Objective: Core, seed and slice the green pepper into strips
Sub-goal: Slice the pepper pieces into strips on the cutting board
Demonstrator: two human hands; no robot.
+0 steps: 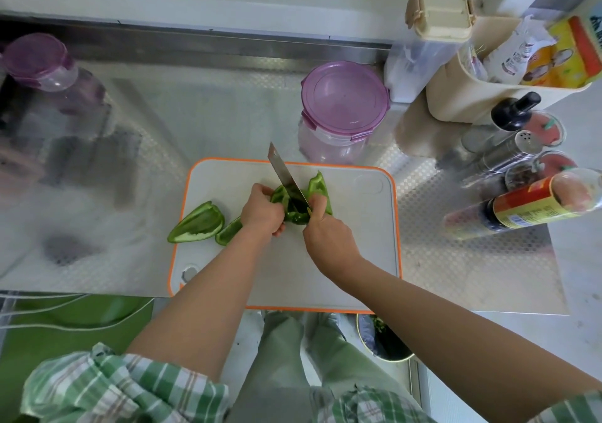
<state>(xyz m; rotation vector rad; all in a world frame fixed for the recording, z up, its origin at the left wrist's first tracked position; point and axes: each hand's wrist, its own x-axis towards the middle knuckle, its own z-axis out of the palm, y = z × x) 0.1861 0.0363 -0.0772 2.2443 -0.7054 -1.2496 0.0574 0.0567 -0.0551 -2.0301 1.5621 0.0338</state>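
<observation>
Cut pepper pieces [197, 223] are sitting left of centre on the board [358, 243], while the left hand [262, 210] is gripping the pepper chunk [294, 215] mid-frame. Just right of it the right hand [329, 236] is wrapping round the knife [285, 176], blade in the flesh — I'd be keeping the holding fingers tucked back and slicing slowly.

Pepper pieces [198, 223] on board [358, 227], jar [343, 109] behind
</observation>
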